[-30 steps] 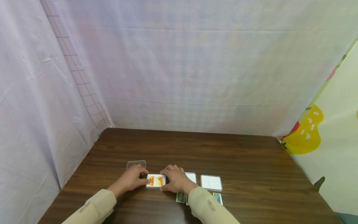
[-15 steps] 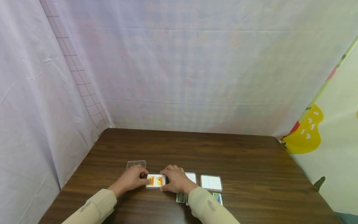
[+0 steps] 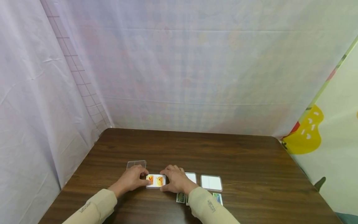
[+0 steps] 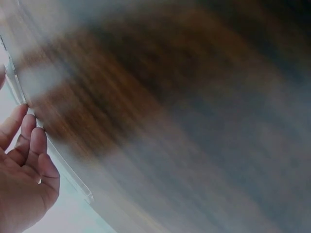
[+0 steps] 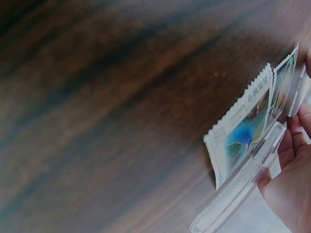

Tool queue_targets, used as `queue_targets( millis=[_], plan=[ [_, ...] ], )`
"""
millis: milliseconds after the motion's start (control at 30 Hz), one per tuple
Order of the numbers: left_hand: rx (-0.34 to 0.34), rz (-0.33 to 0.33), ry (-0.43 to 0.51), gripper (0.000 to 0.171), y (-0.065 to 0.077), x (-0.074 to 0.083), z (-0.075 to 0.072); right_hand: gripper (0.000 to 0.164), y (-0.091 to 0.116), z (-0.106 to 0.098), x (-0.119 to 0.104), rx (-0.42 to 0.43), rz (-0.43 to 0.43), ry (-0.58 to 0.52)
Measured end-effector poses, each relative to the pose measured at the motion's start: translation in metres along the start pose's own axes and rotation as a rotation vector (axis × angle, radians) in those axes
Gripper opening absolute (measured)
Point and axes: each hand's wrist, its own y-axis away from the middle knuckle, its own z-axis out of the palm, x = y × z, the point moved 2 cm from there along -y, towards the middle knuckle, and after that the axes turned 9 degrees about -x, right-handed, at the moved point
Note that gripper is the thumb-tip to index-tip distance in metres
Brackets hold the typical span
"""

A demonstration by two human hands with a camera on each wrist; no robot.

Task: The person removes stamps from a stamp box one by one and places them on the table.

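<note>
Between both hands on the table lies a small flat white-backed stamp case (image 3: 155, 185) showing two orange-and-yellow stamps (image 3: 159, 181). My left hand (image 3: 132, 178) holds its left edge, the thumb overlapping the nearer stamp. At the right edge, the thumb and forefinger of my right hand (image 3: 176, 180) grip the near and far corners. A clear plastic lid (image 3: 136, 162) lies partly hidden behind the left hand. In the left wrist view, the fingers (image 4: 38, 141) sit along a clear plastic edge. The right wrist view shows perforated stamps (image 5: 245, 131) beside a clear case edge (image 5: 238, 182).
Two more white-backed clear cases stand to the right, one (image 3: 191, 177) partly behind the right hand, the other (image 3: 211, 182) in full view. Loose stamps (image 3: 180, 197) lie before them, some under the right sleeve (image 3: 209, 205). Brown table (image 3: 237, 155) stretches to a white curtain (image 3: 195, 77).
The left thumb has shifted slightly at the case's left edge. Otherwise both hands and the cases stay in place.
</note>
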Motion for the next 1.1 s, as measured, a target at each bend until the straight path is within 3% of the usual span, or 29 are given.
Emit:
queue_targets(
  millis=[600, 867, 1100],
  plan=[
    [0.033, -0.032, -0.042, 0.031, 0.0014, 0.0018, -0.0027, 0.063, 0.0017, -0.0011, -0.0017, -0.005, 0.005, -0.01],
    [0.002, -0.069, 0.023, 0.025, -0.0014, 0.0012, -0.0021, 0.063, 0.0009, -0.0005, -0.0005, 0.0, 0.005, -0.001],
    [0.005, -0.051, 0.07, 0.02, -0.0019, -0.0001, -0.0016, 0.063, 0.0006, 0.0001, 0.0, -0.003, 0.004, 0.002]
  ],
)
